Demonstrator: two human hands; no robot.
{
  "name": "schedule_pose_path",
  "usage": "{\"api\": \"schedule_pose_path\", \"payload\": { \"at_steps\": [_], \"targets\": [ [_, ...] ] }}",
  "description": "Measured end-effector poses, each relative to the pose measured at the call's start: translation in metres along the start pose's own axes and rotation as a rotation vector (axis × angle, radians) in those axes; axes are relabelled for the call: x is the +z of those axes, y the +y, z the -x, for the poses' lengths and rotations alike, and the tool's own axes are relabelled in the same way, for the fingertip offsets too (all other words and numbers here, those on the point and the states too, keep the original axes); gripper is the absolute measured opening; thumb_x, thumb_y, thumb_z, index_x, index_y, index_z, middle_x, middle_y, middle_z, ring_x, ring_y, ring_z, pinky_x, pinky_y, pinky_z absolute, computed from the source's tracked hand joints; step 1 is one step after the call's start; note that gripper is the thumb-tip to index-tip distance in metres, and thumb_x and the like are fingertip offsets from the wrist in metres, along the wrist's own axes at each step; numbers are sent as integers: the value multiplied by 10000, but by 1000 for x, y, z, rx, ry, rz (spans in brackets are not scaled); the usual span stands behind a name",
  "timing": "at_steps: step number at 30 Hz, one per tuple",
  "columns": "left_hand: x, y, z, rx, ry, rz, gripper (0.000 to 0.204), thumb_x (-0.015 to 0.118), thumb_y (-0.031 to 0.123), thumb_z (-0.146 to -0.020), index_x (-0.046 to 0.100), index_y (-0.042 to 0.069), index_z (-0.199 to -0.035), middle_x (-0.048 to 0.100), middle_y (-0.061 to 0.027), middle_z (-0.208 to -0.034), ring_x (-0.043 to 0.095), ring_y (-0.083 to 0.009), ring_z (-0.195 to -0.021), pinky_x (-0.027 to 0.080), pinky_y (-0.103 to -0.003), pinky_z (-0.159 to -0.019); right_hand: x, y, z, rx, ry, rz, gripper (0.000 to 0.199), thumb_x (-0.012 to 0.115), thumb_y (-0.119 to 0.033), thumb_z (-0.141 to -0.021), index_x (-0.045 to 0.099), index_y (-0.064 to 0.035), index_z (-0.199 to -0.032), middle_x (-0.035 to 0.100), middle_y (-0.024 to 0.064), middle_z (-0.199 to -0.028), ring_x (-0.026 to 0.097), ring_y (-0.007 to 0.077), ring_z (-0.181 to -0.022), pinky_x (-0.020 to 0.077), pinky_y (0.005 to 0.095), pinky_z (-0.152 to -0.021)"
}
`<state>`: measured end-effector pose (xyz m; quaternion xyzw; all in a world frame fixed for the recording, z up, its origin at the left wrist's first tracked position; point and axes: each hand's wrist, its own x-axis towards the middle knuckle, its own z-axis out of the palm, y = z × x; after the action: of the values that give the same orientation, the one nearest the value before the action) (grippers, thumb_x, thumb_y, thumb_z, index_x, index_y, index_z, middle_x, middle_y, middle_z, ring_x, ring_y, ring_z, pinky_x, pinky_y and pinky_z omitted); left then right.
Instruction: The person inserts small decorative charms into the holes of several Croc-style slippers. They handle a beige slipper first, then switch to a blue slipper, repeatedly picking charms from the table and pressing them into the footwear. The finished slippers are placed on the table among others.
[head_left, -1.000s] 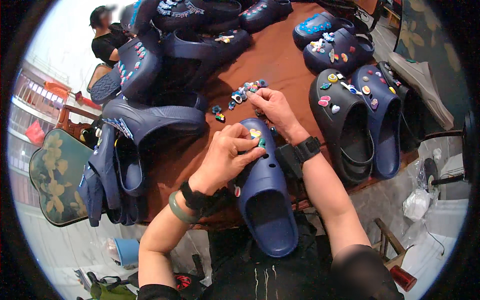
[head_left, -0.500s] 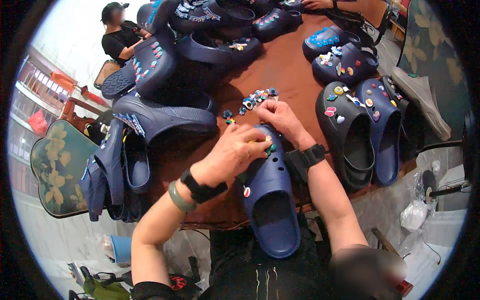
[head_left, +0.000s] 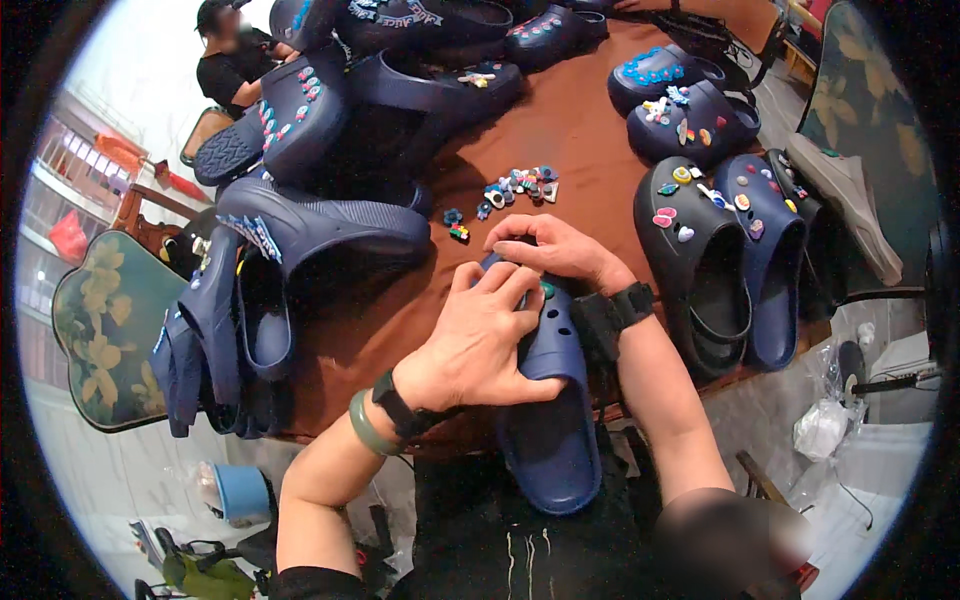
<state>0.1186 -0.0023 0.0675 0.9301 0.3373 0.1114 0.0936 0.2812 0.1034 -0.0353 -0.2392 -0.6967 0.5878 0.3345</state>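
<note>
A dark blue clog point(head_left: 545, 430) lies in front of me, toe pointing away, its heel reaching past the table's front edge. My left hand point(head_left: 475, 335) grips it across the upper, thumb by the foot opening and bent fingers over the toe part. At the toe tip is my right hand point(head_left: 555, 248), fingers curled round it. A green charm point(head_left: 547, 290) shows on the upper beside my left fingers; holes run along the clog's right side. Just beyond my hands lies a small pile of colourful shoe charms point(head_left: 520, 185), with a few loose charms point(head_left: 455, 225) left of it.
Charm-covered blue clogs point(head_left: 330, 225) crowd the left side of the brown-covered table point(head_left: 570, 110). To the right stand a black clog point(head_left: 690, 260), another blue clog point(head_left: 770, 260) and a grey shoe point(head_left: 845, 210). A person in black point(head_left: 235, 65) sits at the far left.
My left hand has gone from pinching at the charm on the upper to spreading its grip over the clog. My right hand has shifted slightly down at the toe, its fingers less tightly closed.
</note>
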Motion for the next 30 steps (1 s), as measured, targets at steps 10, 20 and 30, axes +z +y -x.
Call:
{"api": "schedule_pose_path", "payload": {
  "at_steps": [10,20,30],
  "targets": [
    [39,1,29,-83,304,92,771,758,438,-592,608,-15,-1198,558,-168,-1251,515,-316,-1193,366,-441,-963,-31,-15,18,-65,-294,-83,458,632,-263,-943,533,-28,-1324,557,98,-1306,482,188,-1244,361,330,-1070],
    [38,0,24,-76,307,110,751,749,447,-615,597,-2,-1198,524,-173,-1251,479,-352,-1184,347,-465,-979,-36,-19,22,-82,-397,27,562,687,-336,-905,456,-63,-1339,483,81,-1317,407,188,-1279,296,345,-1102],
    [14,-2,10,-3,102,-43,893,688,560,-624,536,-78,-1231,505,-202,-1245,422,-350,-1216,269,-483,-1016,-30,-13,19,-44,-304,3,547,648,-331,-927,427,-41,-1334,482,77,-1274,428,163,-1226,342,321,-1062]
  ]
}}
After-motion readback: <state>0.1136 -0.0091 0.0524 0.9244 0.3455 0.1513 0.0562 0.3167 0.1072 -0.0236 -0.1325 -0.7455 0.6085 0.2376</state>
